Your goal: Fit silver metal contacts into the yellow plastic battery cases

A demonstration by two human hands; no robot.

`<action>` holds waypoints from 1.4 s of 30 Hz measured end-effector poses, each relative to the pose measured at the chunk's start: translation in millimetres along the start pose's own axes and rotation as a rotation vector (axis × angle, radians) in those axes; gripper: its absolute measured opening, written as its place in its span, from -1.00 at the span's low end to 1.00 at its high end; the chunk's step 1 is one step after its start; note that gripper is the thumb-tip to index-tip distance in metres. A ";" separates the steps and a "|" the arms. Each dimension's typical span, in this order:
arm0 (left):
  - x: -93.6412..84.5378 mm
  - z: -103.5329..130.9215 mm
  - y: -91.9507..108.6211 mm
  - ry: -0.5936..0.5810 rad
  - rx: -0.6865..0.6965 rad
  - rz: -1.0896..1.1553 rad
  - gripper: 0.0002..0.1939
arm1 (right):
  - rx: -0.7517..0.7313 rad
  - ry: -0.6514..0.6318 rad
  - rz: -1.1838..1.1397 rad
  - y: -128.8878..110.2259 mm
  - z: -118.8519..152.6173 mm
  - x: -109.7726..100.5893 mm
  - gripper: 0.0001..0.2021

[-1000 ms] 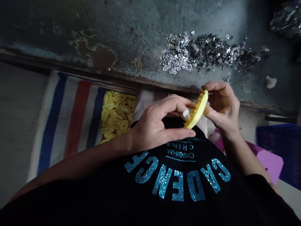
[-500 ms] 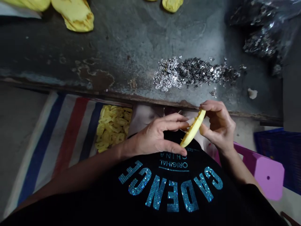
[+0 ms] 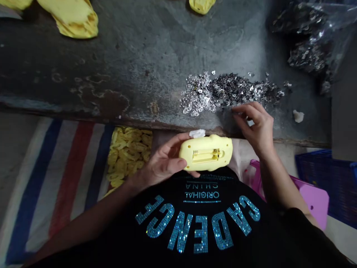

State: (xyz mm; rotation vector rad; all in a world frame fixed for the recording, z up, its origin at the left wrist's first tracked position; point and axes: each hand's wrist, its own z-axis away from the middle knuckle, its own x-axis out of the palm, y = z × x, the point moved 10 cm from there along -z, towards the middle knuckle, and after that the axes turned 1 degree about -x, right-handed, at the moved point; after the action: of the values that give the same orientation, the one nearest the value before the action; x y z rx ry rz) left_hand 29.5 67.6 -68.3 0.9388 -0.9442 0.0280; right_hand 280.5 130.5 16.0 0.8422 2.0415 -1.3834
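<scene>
My left hand (image 3: 164,160) grips a yellow plastic housing (image 3: 206,167) by its left end, thumb on the face turned up to me. That face has a battery compartment (image 3: 205,155) with metal contacts at its ends, and screw holes near the corners. White tape or cloth wraps a fingertip (image 3: 197,133) of this hand. On the table's front part, my right hand (image 3: 255,124) has thumb and forefinger close together at the near edge of a pile of small shiny metal clips (image 3: 228,89). Whatever is between those fingertips is too small to make out.
A clear bag of similar metal pieces (image 3: 312,56) lies at the back right. Yellow parts (image 3: 75,18) lie at the far left of the dark table (image 3: 156,48). Below are a heap of yellow parts (image 3: 128,152), a striped sheet (image 3: 72,167), a pink stool (image 3: 314,203) and a blue crate (image 3: 323,175).
My right hand has let go of the yellow housing and moved up to the metal pile. My left hand has turned the housing so its battery side faces up.
</scene>
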 end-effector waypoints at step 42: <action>12.0 3.4 15.2 0.134 0.178 -0.113 -0.37 | -0.219 -0.197 -0.166 -95.0 34.0 -4.5 -0.85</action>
State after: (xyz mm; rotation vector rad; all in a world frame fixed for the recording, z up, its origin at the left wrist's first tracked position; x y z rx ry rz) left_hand 28.5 70.3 -48.8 1.1394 -0.7722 0.0790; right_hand 215.7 70.9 65.6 0.4340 2.0965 -1.2441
